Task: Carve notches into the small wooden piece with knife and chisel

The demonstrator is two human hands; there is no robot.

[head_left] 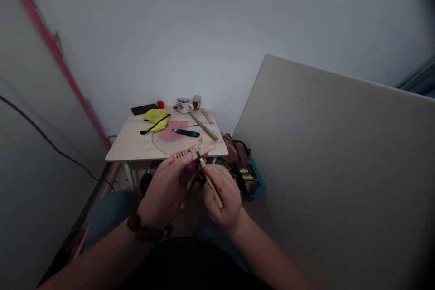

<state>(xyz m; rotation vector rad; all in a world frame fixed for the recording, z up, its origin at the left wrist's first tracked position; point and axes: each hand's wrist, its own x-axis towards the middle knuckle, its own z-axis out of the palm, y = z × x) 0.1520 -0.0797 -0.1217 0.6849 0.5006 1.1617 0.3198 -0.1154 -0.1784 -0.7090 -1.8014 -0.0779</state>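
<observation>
My left hand, with a dark beaded bracelet at its wrist, is closed around a pale carved wooden stick. A row of notches or teeth shows along the stick's left part; the fingers cover some of it. In my right hand is a wood carving chisel with a light wooden handle. Its short dark metal blade points up and left and rests against the stick near my left fingertips. Both hands are held in front of the small table's near edge.
On the low wooden table lie a blue-black utility knife, a yellow cloth, a wooden-handled file-like tool and a black flat case. A white mug stands behind. A teal-edged tool bag and a large grey panel are right.
</observation>
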